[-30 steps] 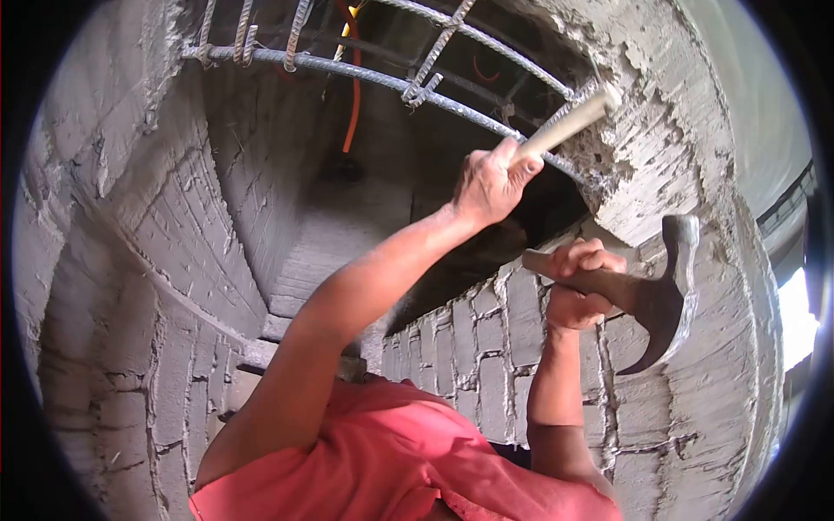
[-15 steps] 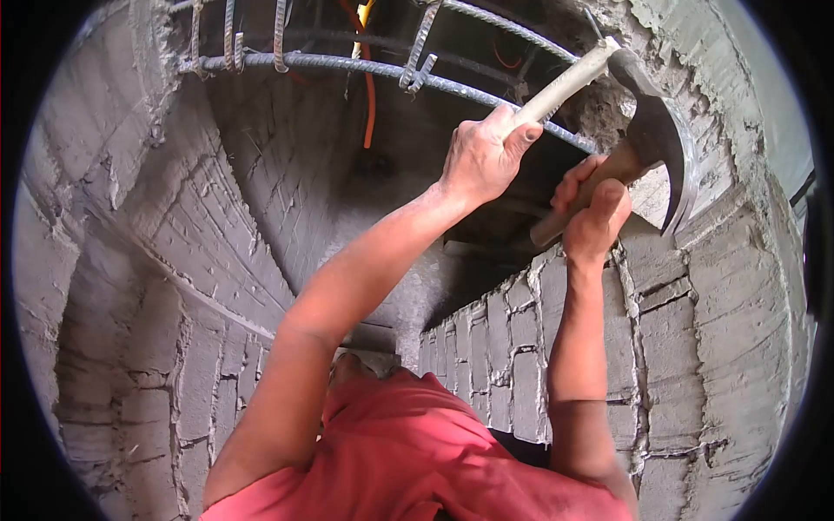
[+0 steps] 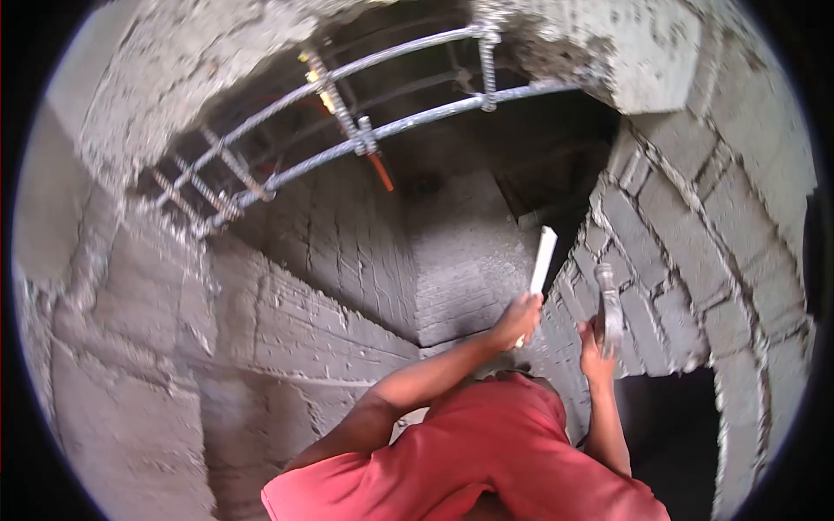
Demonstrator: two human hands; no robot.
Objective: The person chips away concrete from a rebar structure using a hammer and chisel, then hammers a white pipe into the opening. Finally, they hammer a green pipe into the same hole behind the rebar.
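My left hand is closed around a pale stick-like piece, which points up and slightly right, its short lower end showing below my fingers. To the right, my right hand grips a hammer. Its metal head stands upright and looks slightly blurred; the handle is mostly hidden from view. The two hands are apart, both low in front of the red shirt, and the stick and hammer do not touch.
Steel rebar with cross ties spans a broken concrete opening above. An orange tube hangs from it. Rough block walls rise at right, a grey wall at left. A dark opening lies at lower right.
Both hands have come down from the rebar and concrete edge toward my body, still holding the pale piece and the hammer. The view has shifted, showing more of the rebar and lower walls.
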